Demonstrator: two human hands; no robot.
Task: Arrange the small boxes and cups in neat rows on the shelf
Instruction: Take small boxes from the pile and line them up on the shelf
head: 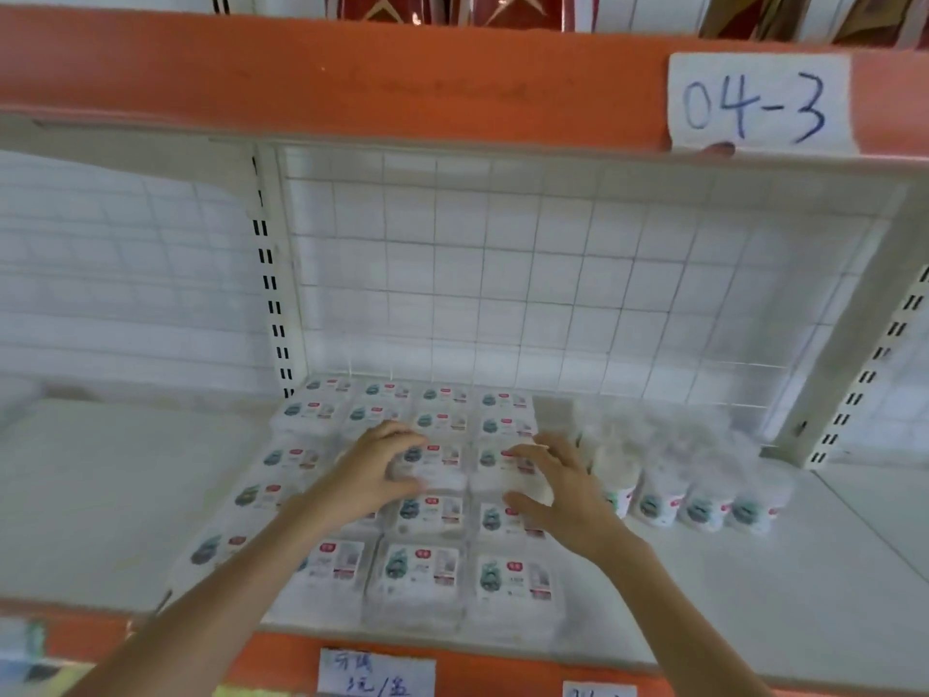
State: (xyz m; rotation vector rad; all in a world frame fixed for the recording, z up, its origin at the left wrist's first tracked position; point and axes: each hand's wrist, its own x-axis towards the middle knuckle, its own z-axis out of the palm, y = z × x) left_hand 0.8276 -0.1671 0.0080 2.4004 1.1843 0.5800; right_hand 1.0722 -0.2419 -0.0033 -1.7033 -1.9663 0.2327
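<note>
Several small clear boxes (420,570) with green and red labels lie in neat rows and columns on the white shelf (100,495). To their right stand several clear cups (699,505) with the same labels, packed in rows. My left hand (374,470) has curled fingers on a box in the middle of the block. My right hand (553,487) grips the neighbouring box at the block's right column, fingers bent over its top. The frame is blurred, so the exact hold on each box is unclear.
A white wire grid (502,274) backs the shelf, with slotted uprights (271,294) at left and right. An orange beam above carries a paper label reading 04-3 (759,105). The orange front edge (281,661) has paper labels. Bare shelf lies left of the boxes.
</note>
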